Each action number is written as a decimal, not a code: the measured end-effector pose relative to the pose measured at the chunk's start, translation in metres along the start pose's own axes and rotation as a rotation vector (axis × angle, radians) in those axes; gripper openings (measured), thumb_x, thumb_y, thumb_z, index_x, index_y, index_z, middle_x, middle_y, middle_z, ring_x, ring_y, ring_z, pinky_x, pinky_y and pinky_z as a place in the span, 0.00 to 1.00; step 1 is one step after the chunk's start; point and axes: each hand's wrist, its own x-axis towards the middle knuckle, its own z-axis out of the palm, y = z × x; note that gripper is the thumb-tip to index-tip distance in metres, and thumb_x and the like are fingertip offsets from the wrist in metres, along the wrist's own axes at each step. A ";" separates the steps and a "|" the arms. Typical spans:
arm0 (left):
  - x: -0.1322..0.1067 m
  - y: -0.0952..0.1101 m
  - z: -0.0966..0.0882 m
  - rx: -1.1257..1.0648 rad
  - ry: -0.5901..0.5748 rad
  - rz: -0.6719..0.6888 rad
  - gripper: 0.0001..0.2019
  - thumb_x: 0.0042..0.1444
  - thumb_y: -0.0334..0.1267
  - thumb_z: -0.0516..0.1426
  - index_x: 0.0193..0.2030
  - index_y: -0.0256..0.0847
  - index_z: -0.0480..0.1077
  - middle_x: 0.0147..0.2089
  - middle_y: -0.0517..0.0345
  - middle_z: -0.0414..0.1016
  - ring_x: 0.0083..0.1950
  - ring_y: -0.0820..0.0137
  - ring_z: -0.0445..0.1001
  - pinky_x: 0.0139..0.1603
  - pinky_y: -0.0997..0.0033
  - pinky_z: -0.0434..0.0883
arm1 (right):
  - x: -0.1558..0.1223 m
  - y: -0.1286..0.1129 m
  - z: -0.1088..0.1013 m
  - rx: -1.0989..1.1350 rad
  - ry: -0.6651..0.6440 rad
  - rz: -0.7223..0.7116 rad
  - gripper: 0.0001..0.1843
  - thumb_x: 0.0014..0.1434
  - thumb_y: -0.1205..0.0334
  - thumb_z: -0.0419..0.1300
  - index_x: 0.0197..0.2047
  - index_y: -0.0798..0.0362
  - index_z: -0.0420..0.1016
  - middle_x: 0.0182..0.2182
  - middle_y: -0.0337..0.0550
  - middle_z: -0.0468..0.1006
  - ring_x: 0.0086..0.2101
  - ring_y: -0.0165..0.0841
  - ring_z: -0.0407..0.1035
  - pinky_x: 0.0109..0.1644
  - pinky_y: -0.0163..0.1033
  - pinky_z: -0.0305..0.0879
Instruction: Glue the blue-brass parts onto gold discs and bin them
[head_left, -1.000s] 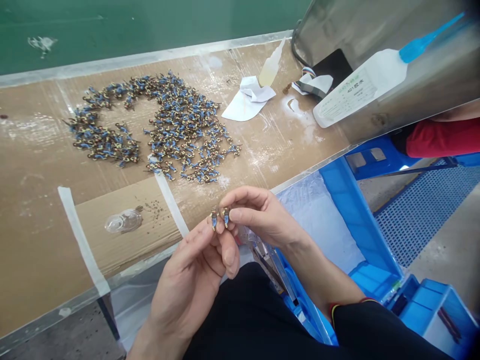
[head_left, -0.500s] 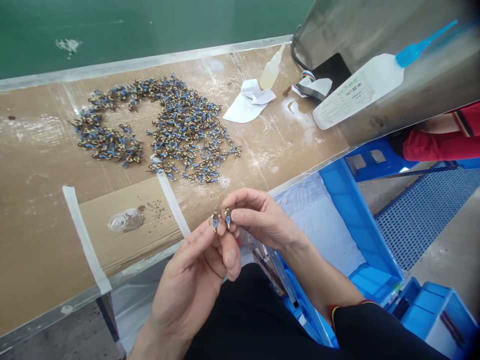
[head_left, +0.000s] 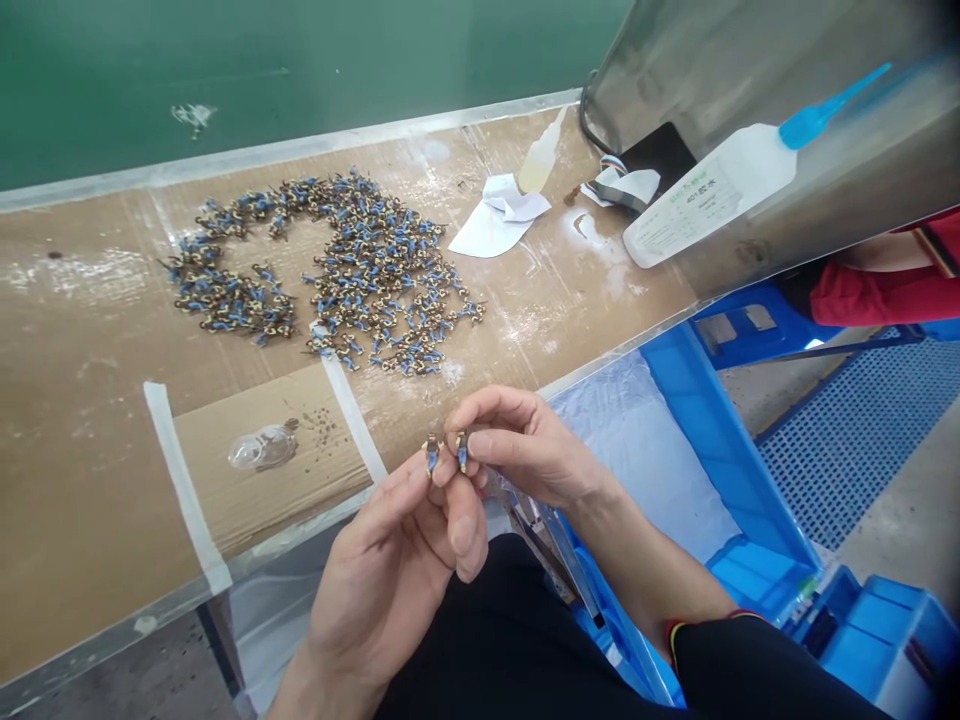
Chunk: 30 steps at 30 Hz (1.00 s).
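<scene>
Pinching a small figure (head_left: 433, 458) upright in the left hand (head_left: 382, 560), with thumb and fingertips clamped on it. Pinching a second figure (head_left: 461, 455) just beside it in the right hand (head_left: 536, 450), with the grip clamped likewise. Using fingertips alone, probably because of such slight bodies. Hovering just off the near edge of the table (head_left: 75, 500), above dark clothing (head_left: 487, 640), with space to draw back. Across that edge, to the left, a clear plastic piece (head_left: 262, 447) on cardboard (head_left: 300, 490). Farther over, a pile of like figures (head_left: 375, 270), well inside the edges, likely spread out within easy reach. Rightward, past a stretch of brown surface, white paper (head_left: 484, 235) and a large bottle (head_left: 712, 200). Outside the edge, a blue crate (head_left: 705, 430), probably narrowing the right hand's room.
</scene>
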 end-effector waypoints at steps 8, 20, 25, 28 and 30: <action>0.001 0.010 0.002 0.294 0.110 0.147 0.13 0.78 0.44 0.64 0.41 0.41 0.81 0.30 0.54 0.80 0.33 0.65 0.76 0.36 0.70 0.76 | 0.002 0.005 -0.002 0.073 0.006 0.020 0.16 0.62 0.55 0.85 0.47 0.48 0.89 0.36 0.36 0.86 0.31 0.27 0.77 0.37 0.32 0.78; 0.027 0.037 -0.038 2.027 0.610 0.801 0.07 0.77 0.44 0.66 0.49 0.46 0.86 0.36 0.51 0.81 0.36 0.57 0.69 0.39 0.61 0.48 | 0.005 0.017 0.000 0.310 0.022 0.036 0.17 0.61 0.56 0.84 0.50 0.43 0.87 0.40 0.36 0.79 0.32 0.26 0.65 0.37 0.33 0.69; 0.017 0.030 -0.024 1.783 0.629 0.817 0.09 0.74 0.47 0.69 0.54 0.49 0.88 0.36 0.54 0.83 0.36 0.59 0.74 0.41 0.63 0.57 | 0.002 0.019 -0.001 0.290 0.031 0.028 0.18 0.60 0.55 0.84 0.50 0.42 0.85 0.42 0.36 0.80 0.31 0.27 0.64 0.35 0.35 0.68; 0.001 0.024 -0.013 1.422 0.453 0.587 0.12 0.75 0.49 0.68 0.42 0.47 0.87 0.31 0.57 0.82 0.30 0.66 0.73 0.37 0.66 0.65 | 0.003 0.022 -0.004 0.235 -0.017 -0.015 0.14 0.63 0.55 0.82 0.49 0.41 0.86 0.43 0.34 0.82 0.28 0.25 0.61 0.32 0.34 0.65; -0.006 0.018 -0.010 1.151 0.281 0.378 0.16 0.76 0.53 0.67 0.42 0.45 0.88 0.28 0.56 0.81 0.26 0.68 0.71 0.30 0.68 0.64 | 0.004 0.023 -0.005 0.175 -0.041 -0.040 0.13 0.65 0.55 0.82 0.48 0.42 0.86 0.42 0.34 0.83 0.25 0.23 0.59 0.29 0.33 0.62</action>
